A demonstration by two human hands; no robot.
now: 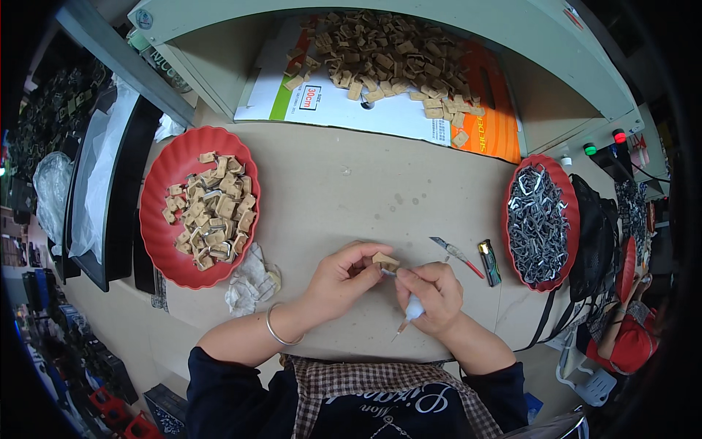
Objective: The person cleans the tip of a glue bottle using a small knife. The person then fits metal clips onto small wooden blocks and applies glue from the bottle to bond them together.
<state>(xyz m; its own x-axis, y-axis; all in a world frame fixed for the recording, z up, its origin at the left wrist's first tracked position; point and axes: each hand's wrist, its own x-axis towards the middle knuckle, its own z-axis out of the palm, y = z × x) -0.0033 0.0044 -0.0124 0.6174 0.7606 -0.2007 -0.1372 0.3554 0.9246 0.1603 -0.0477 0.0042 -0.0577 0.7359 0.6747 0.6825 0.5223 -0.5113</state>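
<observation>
My left hand (342, 282) pinches a small tan block (385, 260) between thumb and fingertips, above the table in front of me. At its lower edge a small grey metal piece (388, 273) shows, and my right thumb and forefinger meet it. The rest of that piece is hidden by fingers. Tucked in my right hand (437, 296) is a small pale-blue bottle (414, 307) with a thin needle tip pointing down and left. A craft knife (459, 257) with a red handle and a lighter (489, 263) lie just right of that hand.
Left, a red scalloped bowl (155, 219) holds tan blocks with metal pieces; a crumpled white cloth (250, 284) lies beside it. Right, a red bowl (572, 219) holds grey metal clips. Loose tan blocks (387, 55) heap on flattened cardboard (344, 115) under a shelf. Another person (629, 340) sits far right.
</observation>
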